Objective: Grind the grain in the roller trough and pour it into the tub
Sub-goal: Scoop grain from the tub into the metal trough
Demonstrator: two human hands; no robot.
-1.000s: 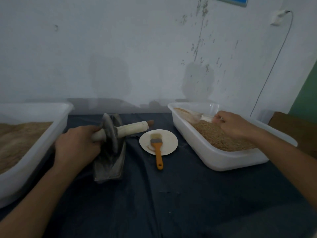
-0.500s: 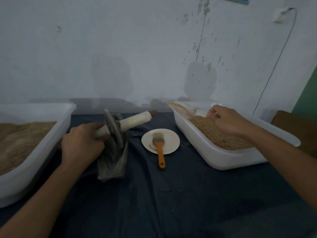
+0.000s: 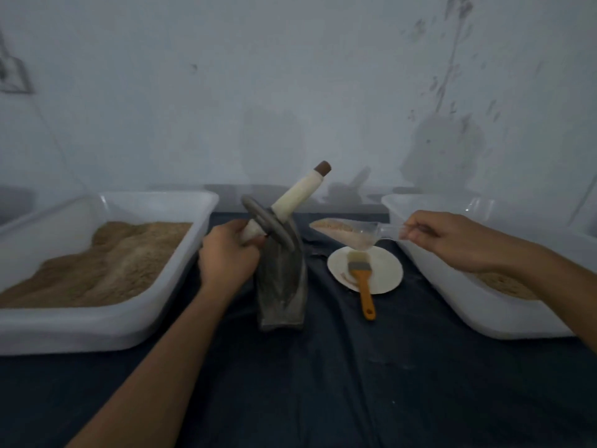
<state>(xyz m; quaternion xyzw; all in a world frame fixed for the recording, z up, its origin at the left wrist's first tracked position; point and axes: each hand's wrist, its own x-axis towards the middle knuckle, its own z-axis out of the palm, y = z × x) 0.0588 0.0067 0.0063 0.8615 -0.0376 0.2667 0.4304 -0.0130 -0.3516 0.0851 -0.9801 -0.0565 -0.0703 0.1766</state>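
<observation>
Clear plastic scoop of grain [image 3: 347, 232] lifted out of right white tub [image 3: 452, 286], pinched by right hand [image 3: 452, 242]; carried toward long grey metal trough [image 3: 282, 282], just left, long axis toward viewer. Roller handle [image 3: 298, 195] tilted up, gripped by left hand [image 3: 229, 255].

Table [image 3: 323, 383] w/ dark blue cloth on top. Left side: big white tub [image 3: 106, 321] sits on it, brown ground stuff inside. Right side: 2nd white tub [image 3: 452, 286], some grain in it. In the middle, btwn the tubs: gray trough [image 3: 284, 295] stands on the cloth. Just right of it: small white plate [image 3: 384, 273], near the right tub. Brush [image 3: 363, 282] w/ orange handle lies on the plate, handle end sticks out over the cloth.
</observation>
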